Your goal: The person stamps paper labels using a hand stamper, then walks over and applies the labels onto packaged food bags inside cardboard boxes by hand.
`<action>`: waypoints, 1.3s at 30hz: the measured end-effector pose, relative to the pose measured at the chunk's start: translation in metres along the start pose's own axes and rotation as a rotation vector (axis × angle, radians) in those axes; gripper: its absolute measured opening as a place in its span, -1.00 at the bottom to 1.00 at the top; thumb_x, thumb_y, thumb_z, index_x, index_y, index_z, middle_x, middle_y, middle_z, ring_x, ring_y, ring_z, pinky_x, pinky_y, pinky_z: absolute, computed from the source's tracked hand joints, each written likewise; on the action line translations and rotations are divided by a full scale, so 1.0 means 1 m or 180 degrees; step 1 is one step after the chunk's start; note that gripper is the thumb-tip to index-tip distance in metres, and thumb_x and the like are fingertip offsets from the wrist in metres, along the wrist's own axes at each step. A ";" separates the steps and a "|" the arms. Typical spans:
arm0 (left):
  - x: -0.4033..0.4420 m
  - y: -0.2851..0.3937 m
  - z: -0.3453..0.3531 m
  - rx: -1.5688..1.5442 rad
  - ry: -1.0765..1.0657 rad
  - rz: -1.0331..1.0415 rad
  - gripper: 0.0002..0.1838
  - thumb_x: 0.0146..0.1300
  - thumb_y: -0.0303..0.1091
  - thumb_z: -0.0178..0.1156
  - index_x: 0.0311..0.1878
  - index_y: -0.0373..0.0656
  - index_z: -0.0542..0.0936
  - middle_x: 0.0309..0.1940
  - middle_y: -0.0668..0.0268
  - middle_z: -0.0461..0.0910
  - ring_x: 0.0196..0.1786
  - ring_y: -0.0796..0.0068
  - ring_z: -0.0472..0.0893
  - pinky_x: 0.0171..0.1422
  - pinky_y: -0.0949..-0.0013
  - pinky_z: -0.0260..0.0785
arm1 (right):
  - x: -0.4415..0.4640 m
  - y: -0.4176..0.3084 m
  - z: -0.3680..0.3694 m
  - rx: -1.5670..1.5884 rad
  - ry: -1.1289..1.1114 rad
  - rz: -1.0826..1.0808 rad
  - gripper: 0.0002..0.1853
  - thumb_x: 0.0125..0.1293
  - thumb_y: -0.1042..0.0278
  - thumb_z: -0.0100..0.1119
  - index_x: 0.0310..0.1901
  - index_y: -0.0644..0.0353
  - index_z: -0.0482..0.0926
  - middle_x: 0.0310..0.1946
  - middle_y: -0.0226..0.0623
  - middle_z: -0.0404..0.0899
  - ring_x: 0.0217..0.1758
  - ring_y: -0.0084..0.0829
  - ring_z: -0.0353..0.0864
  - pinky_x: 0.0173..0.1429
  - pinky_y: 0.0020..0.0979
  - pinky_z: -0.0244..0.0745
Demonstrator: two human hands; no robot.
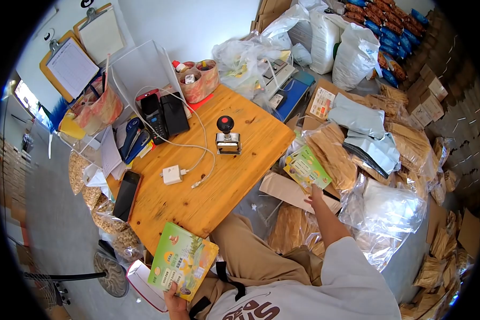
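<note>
My left hand (175,300) is closed on the lower edge of a green and yellow printed packet (180,260), held beside the table's front left corner. Off the table's right side, my right hand (316,197) reaches out to another green and yellow packet (307,168); its fingers are at the packet's lower edge, and whether they grip it cannot be made out. That packet lies over the cardboard and plastic bags. On the wooden table (229,186) stand a self-inking stamp (228,140) and a white charger (172,175) with its cable.
A smartphone (127,196) lies at the table's left edge. Behind are a handheld device (154,118), a black wallet-like item (174,114) and patterned holders (197,85). Bagged goods (330,154) and grey pouches (357,114) pile up at the right. A fan base (112,273) stands lower left.
</note>
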State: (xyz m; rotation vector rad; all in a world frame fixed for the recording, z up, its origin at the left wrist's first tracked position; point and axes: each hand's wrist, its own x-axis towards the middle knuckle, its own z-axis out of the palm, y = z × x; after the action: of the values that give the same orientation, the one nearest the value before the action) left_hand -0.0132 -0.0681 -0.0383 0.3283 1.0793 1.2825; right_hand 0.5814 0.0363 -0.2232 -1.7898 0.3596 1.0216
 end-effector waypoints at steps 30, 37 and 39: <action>0.061 0.095 0.012 0.0200 -0.0304 0.0122 -0.44 -0.08 -0.64 0.31 0.09 -0.26 0.45 -0.05 0.17 0.60 0.00 0.30 0.60 0.12 0.24 0.45 | -0.371 -0.004 0.204 -0.4352 -0.4113 -0.6456 -0.43 0.21 0.26 0.13 0.23 0.31 0.30 0.32 0.03 0.18 0.41 0.03 0.11 0.40 -0.08 0.10; 0.097 0.164 0.008 0.0386 -0.0957 -0.0961 -0.42 -0.10 -0.68 0.33 0.09 -0.28 0.47 -0.03 0.12 0.60 0.00 0.31 0.62 0.13 0.28 0.44 | -0.371 -0.004 0.207 -0.4990 -0.4464 -0.6106 -0.37 0.25 0.09 0.08 0.27 0.29 0.28 0.36 0.09 0.09 0.45 0.07 0.01 0.44 -0.02 -0.04; 0.096 0.173 0.011 0.0337 -0.0891 -0.1103 -0.42 -0.09 -0.66 0.33 0.10 -0.28 0.46 -0.03 0.12 0.60 -0.01 0.31 0.62 0.13 0.28 0.43 | -0.371 -0.007 0.208 -0.5137 -0.4603 -0.6037 -0.36 0.22 0.09 0.10 0.26 0.31 0.28 0.36 0.14 0.07 0.45 0.11 -0.01 0.43 0.02 -0.05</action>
State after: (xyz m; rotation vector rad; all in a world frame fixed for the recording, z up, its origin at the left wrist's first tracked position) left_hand -0.1186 0.0750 0.0488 0.3702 0.9183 0.8451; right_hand 0.2649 0.1443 0.0398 -0.8202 -2.9716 0.5618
